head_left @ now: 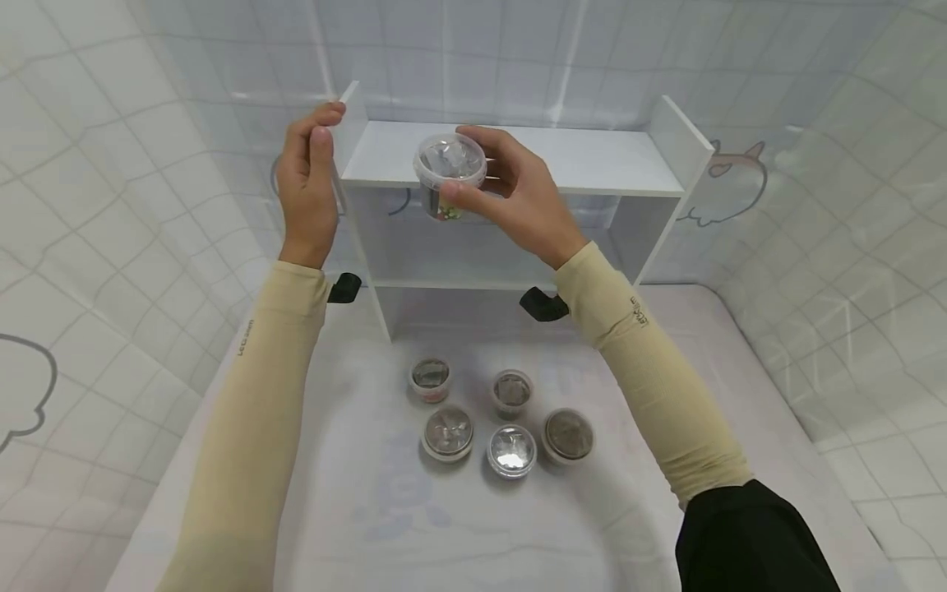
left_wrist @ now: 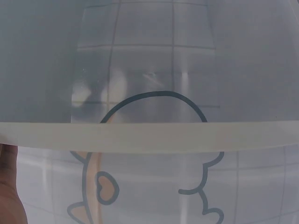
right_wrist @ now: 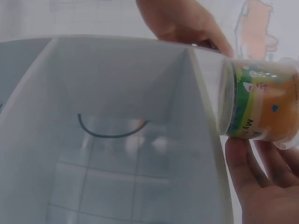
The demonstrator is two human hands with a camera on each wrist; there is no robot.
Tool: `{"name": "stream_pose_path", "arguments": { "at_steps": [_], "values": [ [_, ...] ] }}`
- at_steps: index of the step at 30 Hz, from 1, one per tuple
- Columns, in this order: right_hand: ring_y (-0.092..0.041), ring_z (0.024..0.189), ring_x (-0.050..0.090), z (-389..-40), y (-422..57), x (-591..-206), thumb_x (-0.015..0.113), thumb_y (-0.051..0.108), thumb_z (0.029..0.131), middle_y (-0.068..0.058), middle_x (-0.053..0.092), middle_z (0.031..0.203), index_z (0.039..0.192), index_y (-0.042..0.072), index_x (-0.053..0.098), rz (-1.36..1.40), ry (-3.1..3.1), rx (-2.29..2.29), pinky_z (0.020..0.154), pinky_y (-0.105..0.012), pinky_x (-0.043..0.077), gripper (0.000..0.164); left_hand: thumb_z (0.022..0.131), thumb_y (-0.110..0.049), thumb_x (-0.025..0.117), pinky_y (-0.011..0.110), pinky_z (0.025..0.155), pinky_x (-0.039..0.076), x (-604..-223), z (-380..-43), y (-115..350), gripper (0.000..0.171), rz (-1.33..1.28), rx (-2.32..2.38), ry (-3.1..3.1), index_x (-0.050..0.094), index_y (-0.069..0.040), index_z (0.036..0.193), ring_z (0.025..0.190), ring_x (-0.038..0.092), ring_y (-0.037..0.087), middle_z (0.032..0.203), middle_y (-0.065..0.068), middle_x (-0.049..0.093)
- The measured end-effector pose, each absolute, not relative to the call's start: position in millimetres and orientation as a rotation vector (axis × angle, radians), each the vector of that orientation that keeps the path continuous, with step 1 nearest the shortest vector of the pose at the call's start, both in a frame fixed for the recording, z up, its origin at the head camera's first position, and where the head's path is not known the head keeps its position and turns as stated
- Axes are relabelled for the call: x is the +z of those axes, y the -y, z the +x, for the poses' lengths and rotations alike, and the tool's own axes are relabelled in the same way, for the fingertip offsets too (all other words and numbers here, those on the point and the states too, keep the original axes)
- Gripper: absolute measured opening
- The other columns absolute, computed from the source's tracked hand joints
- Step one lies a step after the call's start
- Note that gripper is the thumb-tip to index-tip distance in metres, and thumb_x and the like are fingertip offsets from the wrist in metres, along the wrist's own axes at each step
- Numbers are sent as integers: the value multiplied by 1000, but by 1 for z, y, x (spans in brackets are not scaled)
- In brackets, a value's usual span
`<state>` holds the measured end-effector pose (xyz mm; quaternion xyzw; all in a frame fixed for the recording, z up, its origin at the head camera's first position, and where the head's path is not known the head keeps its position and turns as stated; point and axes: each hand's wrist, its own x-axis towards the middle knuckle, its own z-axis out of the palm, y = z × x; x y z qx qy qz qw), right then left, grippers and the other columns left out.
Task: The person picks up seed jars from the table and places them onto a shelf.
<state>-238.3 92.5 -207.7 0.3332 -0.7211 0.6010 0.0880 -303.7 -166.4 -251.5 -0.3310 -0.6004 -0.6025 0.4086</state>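
Ideally, with my right hand (head_left: 528, 196) gripping the tub (head_left: 450, 159) near the front of the shelf (head_left: 592, 160)'s top, left hand (head_left: 309, 182) loose-fingered at its left side, I'd guide it in level.

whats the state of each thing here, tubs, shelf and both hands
held tub: lid on, raised
five other tubs: lids on, standing on the table
white shelf: upright
left hand: beside the white shelf, holding nothing
right hand: gripping the held tub
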Motion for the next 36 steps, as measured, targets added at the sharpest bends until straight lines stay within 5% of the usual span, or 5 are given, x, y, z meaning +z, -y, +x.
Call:
{"name": "stream_pose_path", "arguments": {
  "at_steps": [23, 36],
  "values": [
    [-14, 116, 61, -288, -53, -181, 80, 30, 88, 2, 58, 135, 149, 18, 49, 756, 2402, 1726, 94, -21, 51, 70, 106, 3, 41, 39, 118, 33, -249, -299, 165, 26, -771, -1586, 1483, 64, -1, 117, 131, 53, 24, 129, 18, 64],
    [-8, 119, 57, -303, -49, -175, 73, 43, 93, 6, 56, 137, 149, 23, 48, 691, 2571, 1610, 94, -18, 49, 65, 105, 6, 40, 40, 118, 33, -246, -295, 162, 28, -772, -1612, 1445, 65, 0, 115, 129, 53, 26, 126, 16, 66]
  ]
}}
